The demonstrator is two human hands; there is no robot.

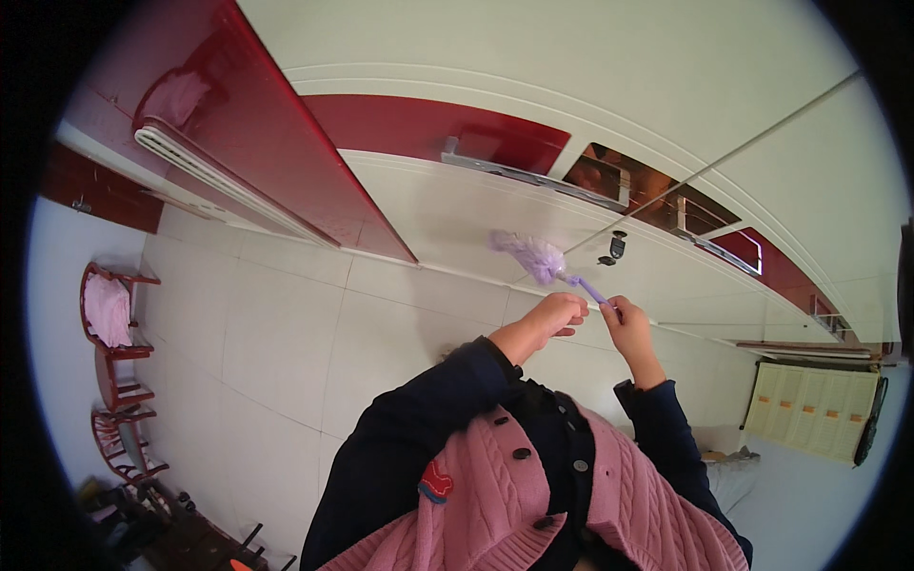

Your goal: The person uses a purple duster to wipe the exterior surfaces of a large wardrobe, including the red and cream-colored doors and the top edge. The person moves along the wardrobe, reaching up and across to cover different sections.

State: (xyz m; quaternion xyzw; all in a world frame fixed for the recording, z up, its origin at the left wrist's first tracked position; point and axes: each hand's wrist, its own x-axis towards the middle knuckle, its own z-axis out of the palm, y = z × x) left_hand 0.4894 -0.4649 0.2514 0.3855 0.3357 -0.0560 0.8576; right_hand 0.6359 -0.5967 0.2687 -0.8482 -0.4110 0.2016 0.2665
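Observation:
My right hand grips the thin purple handle of a fluffy duster. The lilac duster head points away to the left, just in front of the glossy white wardrobe doors; whether it touches them I cannot tell. Close beside the handle is my left hand, its fingers loosely bent and partly apart, with nothing seen in it. To the right of the duster head, a key with a dark fob hangs at the seam between two doors.
Metal handles jut from the wardrobe's red and mirrored band. A glossy red panel stands out on the left. Wooden chairs, one with pink cloth, line the left wall. A cream drawer unit stands at right, a cluttered dark table at lower left.

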